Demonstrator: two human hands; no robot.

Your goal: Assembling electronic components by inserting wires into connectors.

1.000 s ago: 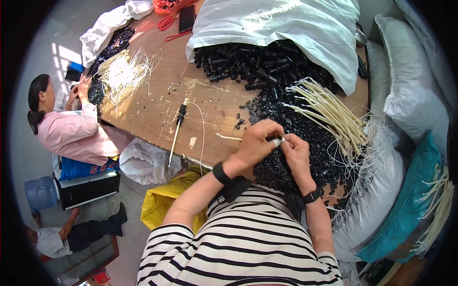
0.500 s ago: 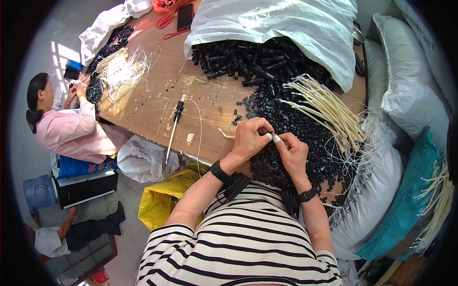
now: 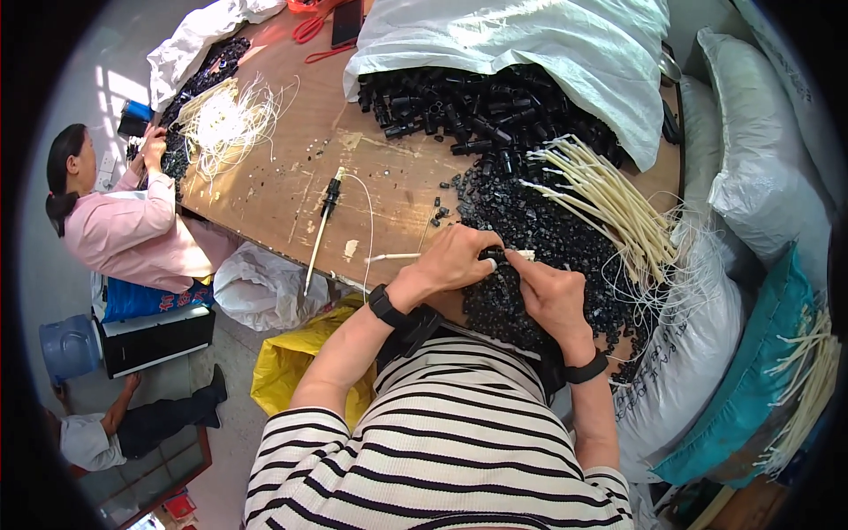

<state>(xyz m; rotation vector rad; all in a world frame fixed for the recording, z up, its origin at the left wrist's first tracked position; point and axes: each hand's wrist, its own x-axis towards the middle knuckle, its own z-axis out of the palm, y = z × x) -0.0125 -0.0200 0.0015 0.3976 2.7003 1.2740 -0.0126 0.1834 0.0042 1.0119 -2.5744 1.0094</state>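
My left hand [image 3: 449,258] is closed round a thin cream rod [image 3: 394,257], whose pale end sticks out to the left. A small black plastic fitting [image 3: 493,255] shows at its fingertips, and the rod's white tip emerges just past it on the right. My right hand [image 3: 555,299] meets the fitting with bent fingers; its thumb is partly hidden. Below both hands spreads a heap of small black plastic pieces [image 3: 499,305]. To the right lies a bundle of cream rods [image 3: 605,208] with thin white wires. Left of my hands, a rod with a black fitting [image 3: 331,196] rests on the table.
A white sack [image 3: 512,35] spills larger black tubes [image 3: 495,115] across the wooden table [image 3: 291,199]. Full white sacks [image 3: 768,141] and a teal sack [image 3: 751,397] crowd the right. A yellow bag [image 3: 291,362] hangs near my left forearm. A co-worker in pink [image 3: 132,230] sits at the far left.
My hands have moved slightly apart, the right one shifting right and down. The black fitting and the rod's white tip now show between them, and the rod points further left.
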